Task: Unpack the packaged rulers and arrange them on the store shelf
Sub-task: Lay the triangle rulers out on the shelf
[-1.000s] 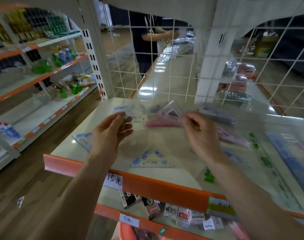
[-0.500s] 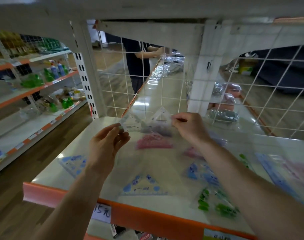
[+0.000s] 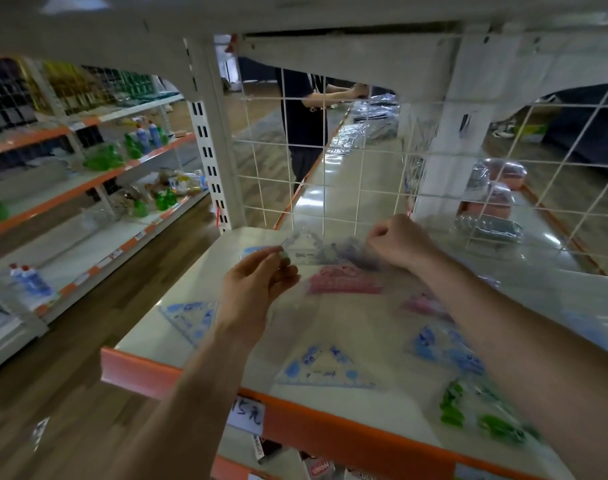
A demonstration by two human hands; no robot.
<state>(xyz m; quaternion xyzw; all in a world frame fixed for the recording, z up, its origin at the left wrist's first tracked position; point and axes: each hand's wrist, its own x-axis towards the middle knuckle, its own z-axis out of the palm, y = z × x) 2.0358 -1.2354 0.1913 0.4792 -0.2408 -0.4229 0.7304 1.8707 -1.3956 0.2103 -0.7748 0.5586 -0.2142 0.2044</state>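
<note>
I hold a clear plastic packet of rulers [image 3: 313, 252] above the white shelf [image 3: 205, 282]. My left hand [image 3: 257, 289] pinches its left corner and my right hand [image 3: 398, 242] pinches its right top edge. Inside the packet sit clear triangle rulers and a pink protractor [image 3: 344, 280]. Loose rulers lie on the shelf below: a blue triangle [image 3: 188, 315] at the left, another blue triangle [image 3: 325, 368] near the front edge, a blue set [image 3: 444, 348] and a green set [image 3: 479, 417] at the right.
A white wire grid [image 3: 330, 174] closes the back of the shelf, and a white upright post [image 3: 212, 147] stands at its left. A person in dark clothes [image 3: 304, 123] works beyond the grid. An orange price rail [image 3: 330, 431] runs along the front. Shelves with bottles stand left.
Both hands have carried the packet further back toward the wire grid. My right hand has curled tighter on the packet's top edge.
</note>
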